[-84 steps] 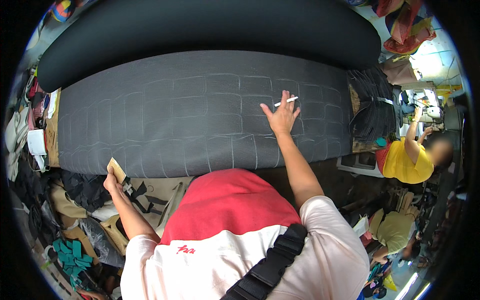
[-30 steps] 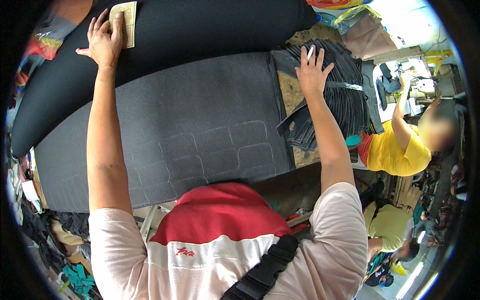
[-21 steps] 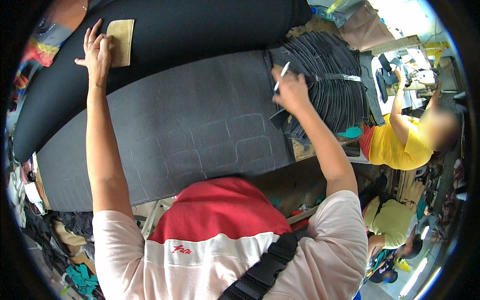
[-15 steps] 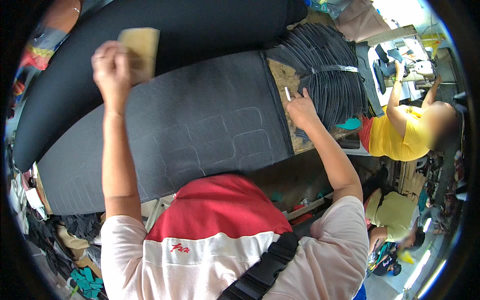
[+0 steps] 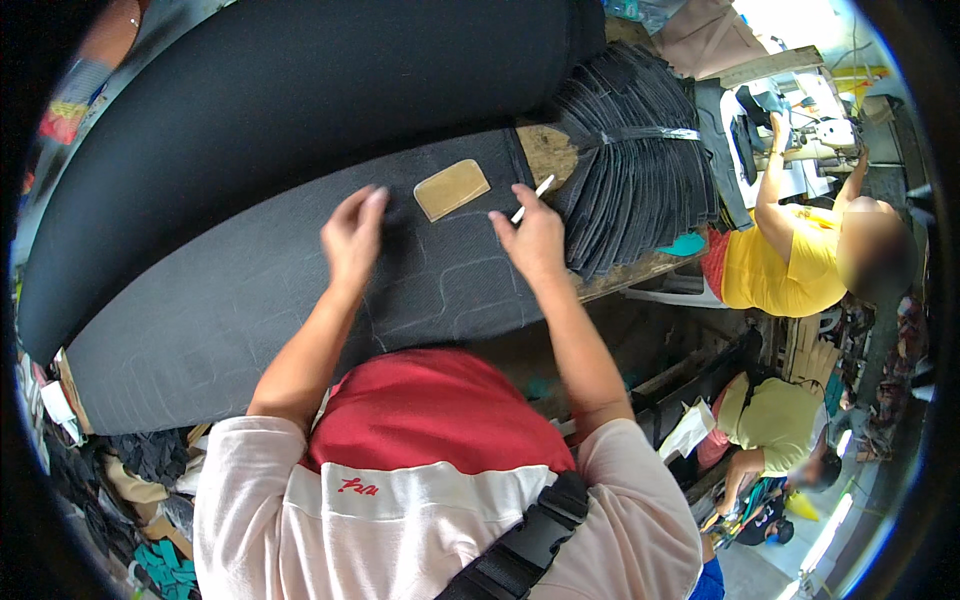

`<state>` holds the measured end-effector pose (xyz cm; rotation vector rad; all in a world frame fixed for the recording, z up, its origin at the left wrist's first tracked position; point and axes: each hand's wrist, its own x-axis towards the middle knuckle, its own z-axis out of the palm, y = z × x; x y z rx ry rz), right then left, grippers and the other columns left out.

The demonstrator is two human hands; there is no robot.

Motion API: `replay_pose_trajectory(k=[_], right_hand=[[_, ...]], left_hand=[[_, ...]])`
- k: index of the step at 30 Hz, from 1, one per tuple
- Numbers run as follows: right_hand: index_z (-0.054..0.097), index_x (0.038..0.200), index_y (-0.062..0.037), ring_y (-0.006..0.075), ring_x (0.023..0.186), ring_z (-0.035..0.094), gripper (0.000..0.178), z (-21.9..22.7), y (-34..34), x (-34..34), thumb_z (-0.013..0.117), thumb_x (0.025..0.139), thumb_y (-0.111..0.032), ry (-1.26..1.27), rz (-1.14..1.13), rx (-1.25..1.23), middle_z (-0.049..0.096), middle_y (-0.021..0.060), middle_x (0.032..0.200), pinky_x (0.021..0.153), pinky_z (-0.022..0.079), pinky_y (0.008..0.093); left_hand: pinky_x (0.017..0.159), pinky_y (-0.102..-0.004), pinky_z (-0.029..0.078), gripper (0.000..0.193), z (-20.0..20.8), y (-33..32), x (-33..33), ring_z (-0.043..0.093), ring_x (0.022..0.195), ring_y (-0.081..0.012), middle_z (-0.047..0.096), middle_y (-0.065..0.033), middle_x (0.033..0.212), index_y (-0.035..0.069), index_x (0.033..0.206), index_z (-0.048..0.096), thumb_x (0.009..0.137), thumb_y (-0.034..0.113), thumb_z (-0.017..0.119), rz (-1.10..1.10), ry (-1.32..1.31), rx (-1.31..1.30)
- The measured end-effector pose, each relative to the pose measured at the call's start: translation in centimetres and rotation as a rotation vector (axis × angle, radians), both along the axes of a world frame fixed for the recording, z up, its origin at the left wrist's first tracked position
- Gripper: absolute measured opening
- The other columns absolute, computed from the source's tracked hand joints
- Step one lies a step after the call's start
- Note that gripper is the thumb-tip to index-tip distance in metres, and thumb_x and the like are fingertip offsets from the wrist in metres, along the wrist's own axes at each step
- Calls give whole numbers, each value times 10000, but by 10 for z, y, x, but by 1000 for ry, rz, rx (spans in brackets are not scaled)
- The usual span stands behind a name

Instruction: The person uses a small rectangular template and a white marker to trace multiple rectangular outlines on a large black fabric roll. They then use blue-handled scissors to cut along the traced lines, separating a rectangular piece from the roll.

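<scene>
Though near cloth edge (image 5: 518, 155), card (image 5: 452, 190) clear of hands (image 5: 352, 240) (image 5: 537, 240)

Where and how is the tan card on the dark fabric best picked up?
Probably the short left edge of the tan card, from the left: it lies flat, so an edge seems easiest to lift. The left hand faces that edge and looks empty; the right hand holds a white pen-like stick.

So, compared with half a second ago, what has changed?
The tan card moved right and nearer the person onto the dark fabric; the left hand let it go. The right hand shifted left from beside the strapped bundle, still holding the white stick. Bundle and black roll stayed.
</scene>
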<state>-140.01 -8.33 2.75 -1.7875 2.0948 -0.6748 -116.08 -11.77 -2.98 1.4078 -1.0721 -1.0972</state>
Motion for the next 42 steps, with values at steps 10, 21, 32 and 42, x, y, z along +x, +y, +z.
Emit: replay_pose_trajectory(k=[10, 21, 32, 42], right_hand=[[415, 1299, -114, 361, 1332, 251, 716, -41, -40, 64, 672, 741, -482, 160, 193, -64, 447, 113, 1348, 965, 114, 722], [441, 1282, -131, 358, 1313, 282, 728, -73, -22, 88, 585, 751, -609, 333, 112, -91, 414, 87, 1380, 957, 175, 689], [460, 1237, -42, 405, 1198, 415, 645, -61, 28, 59, 756, 698, -238, -43, 73, -222, 454, 220, 1297, 1008, 351, 435], [559, 1092, -66, 322, 885, 597, 500, -48, 3, 16, 780, 664, -198, -138, 57, -66, 644, 132, 948, 813, 462, 387]], left_hand=[[954, -510, 363, 1094, -18, 164, 355, 411, 1190, -441, 386, -313, 1307, -153, 1254, 335, 714, 795, 394, 1580, -322, 1068], [784, -515, 462, 767, -54, 250, 411, 595, 827, -485, 602, -344, 796, -154, 765, 625, 948, 468, 216, 948, -1147, 855], [804, -482, 470, 709, -19, 249, 412, 598, 910, -430, 607, -266, 1007, -84, 1178, 471, 836, 535, 519, 1135, -1218, 930], [818, -364, 500, 260, 54, 91, 67, 629, 923, -304, 654, -151, 976, 18, 996, 647, 812, 202, 636, -685, -403, -276]])
